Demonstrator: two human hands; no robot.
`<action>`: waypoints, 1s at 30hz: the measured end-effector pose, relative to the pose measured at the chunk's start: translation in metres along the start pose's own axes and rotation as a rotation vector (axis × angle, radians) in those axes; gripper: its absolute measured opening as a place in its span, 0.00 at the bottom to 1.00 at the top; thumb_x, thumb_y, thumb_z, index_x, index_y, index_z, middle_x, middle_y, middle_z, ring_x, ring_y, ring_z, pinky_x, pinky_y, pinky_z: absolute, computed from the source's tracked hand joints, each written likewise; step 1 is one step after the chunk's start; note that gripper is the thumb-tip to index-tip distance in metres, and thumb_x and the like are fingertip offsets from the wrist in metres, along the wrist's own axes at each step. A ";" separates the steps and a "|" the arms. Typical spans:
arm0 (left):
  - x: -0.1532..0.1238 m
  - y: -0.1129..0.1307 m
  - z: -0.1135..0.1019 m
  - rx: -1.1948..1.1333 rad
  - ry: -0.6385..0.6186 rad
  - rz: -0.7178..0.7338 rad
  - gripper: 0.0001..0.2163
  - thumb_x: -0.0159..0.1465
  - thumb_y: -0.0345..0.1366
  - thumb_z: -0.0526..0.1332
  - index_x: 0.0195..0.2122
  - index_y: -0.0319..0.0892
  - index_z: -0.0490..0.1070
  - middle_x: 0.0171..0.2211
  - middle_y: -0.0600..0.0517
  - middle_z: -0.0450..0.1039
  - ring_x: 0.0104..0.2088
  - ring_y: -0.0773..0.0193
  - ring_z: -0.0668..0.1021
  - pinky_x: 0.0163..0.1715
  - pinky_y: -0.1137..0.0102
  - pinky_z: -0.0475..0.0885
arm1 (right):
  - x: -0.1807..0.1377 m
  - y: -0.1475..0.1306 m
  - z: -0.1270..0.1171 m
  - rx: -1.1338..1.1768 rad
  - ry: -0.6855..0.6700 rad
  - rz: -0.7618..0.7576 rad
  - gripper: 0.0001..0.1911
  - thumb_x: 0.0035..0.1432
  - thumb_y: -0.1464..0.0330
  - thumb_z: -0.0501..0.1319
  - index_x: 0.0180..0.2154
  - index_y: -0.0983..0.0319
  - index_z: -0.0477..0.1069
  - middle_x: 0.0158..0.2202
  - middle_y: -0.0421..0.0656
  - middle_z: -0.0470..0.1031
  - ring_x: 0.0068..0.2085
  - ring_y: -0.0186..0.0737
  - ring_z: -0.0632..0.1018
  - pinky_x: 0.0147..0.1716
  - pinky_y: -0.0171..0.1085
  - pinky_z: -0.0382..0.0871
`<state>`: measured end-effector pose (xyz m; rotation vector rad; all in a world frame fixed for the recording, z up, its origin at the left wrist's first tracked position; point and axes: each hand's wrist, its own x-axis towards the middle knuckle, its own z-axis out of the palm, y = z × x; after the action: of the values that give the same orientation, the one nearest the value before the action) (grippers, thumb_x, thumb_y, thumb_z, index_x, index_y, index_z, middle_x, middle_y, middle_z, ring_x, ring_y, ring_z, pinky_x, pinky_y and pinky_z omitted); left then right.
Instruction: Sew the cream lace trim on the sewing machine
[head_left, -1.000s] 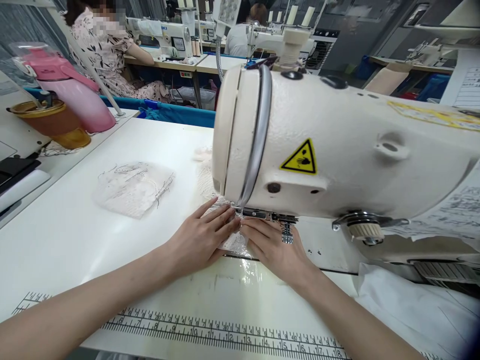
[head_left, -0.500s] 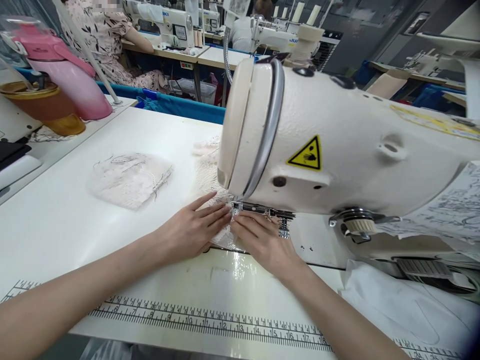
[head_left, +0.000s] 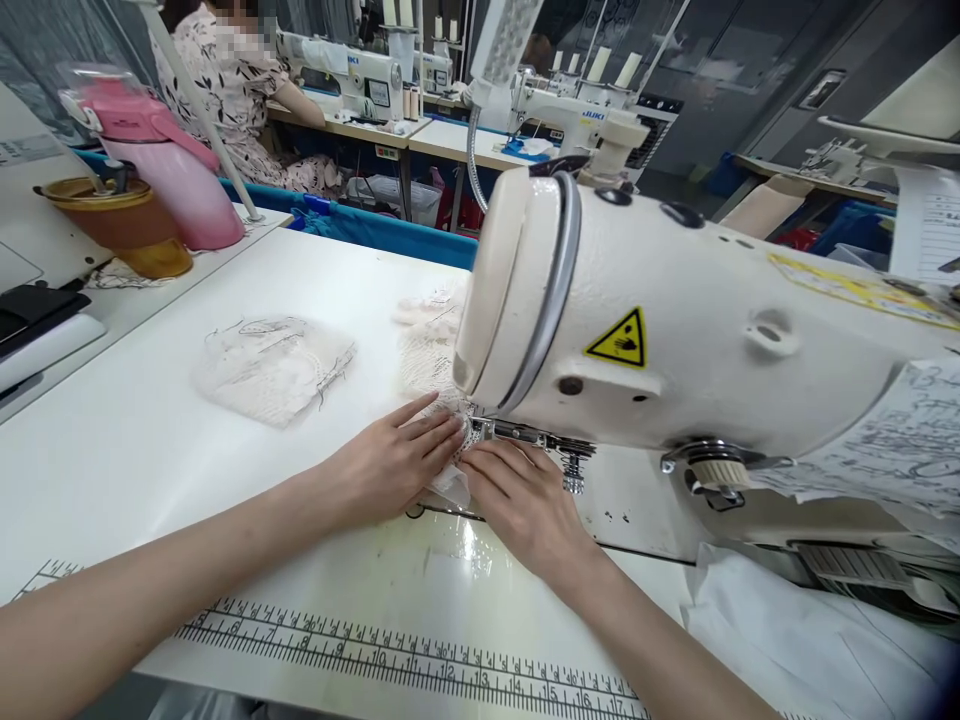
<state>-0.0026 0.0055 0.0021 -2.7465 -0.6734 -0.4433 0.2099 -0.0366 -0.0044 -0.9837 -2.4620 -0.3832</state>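
Observation:
Pale lace fabric point(head_left: 429, 360) lies under the head of a white sewing machine point(head_left: 660, 300), its near part running to the presser foot point(head_left: 482, 428). My left hand point(head_left: 409, 455) rests on the fabric left of the foot, fingers stretched out and lying flat. Just right of it, my right hand point(head_left: 521, 500) has its fingers pressed together and bent down on the fabric edge by the foot; its thumb is hidden. A sheer white fold point(head_left: 451, 487) shows between the hands. The needle cannot be made out.
Another sheer lace piece point(head_left: 274, 370) with loose threads lies on the table at left. A printed ruler point(head_left: 412, 655) runs along the front edge. White cloth point(head_left: 795, 620) lies at right. A pink bottle point(head_left: 172, 180) and amber cup point(head_left: 127, 225) stand back left. A person point(head_left: 225, 100) sits beyond.
The view has shifted, so the machine and table sit lower and further right. Both hands stay by the presser foot. The fabric between them now shows a raised white fold.

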 end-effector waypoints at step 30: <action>0.005 0.021 -0.004 -0.035 0.045 -0.161 0.17 0.70 0.37 0.48 0.53 0.39 0.70 0.53 0.47 0.73 0.52 0.53 0.76 0.65 0.47 0.46 | -0.007 0.008 -0.003 -0.087 -0.027 0.051 0.16 0.58 0.82 0.53 0.42 0.62 0.72 0.46 0.41 0.78 0.49 0.34 0.75 0.42 0.33 0.66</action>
<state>0.0103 -0.0116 0.0039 -2.7169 -0.8873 -0.5550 0.2209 -0.0363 -0.0044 -1.0913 -2.4570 -0.4669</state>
